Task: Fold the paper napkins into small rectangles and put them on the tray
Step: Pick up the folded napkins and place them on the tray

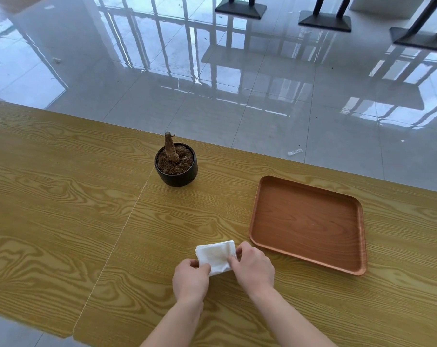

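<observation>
on the yellow wood-grain surface [62, 196] a small black pot [176, 176] stands toward the far edge, with brown soil and a short dry stump [171, 151] in it. to the right of the pot and nearer to the person lies a brown wooden tray [307, 221] with rounded corners, flat on the surface. behind the surface is a shiny grey tiled floor [237, 108], and some dark table bases [325, 21] stand on it far away. nothing stands between the hands and the tray. the white paper napkin [214, 255] is on the surface just left of the tray's near left corner, not touching it, and it looks already folded to a small, roughly square shape. both forearms come in from the bottom edge. the left hand [191, 279] pinches the near left corner of the napkin, its fingers [204, 267] curled around the edge. the right hand [255, 266] holds the right side of the napkin, its fingers [233, 259] bent and closed on the paper.
</observation>
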